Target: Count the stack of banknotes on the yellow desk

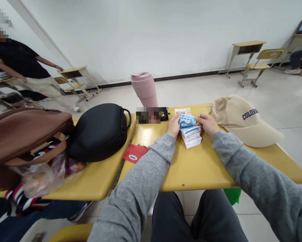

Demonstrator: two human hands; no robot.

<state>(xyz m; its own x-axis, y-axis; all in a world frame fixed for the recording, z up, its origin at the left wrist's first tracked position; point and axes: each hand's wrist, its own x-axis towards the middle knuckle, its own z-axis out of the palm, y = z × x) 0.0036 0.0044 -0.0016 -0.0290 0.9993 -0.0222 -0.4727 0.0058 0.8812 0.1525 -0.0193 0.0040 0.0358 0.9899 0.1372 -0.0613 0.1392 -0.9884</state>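
Note:
My left hand [173, 126] is closed on the left edge of a blue printed slip [187, 121] that looks like a banknote with a red dashed line across it. At its right edge, my right hand [208, 124] pinches the same slip between thumb and fingers. Just below the slip lies a thick, uneven stack of similar blue and white slips [192, 137] on the yellow desk [191, 171]. Behind my hands, a pale pink slip [182, 111] with print rests near the desk's far edge.
A beige cap [233, 111] sits right of my hands. To the left are a red pouch [135, 153], a pink tumbler [145, 89], a black round case [99, 131] and a brown bag [27, 134] with plastic bags. A person in black [22, 60] stands farther left.

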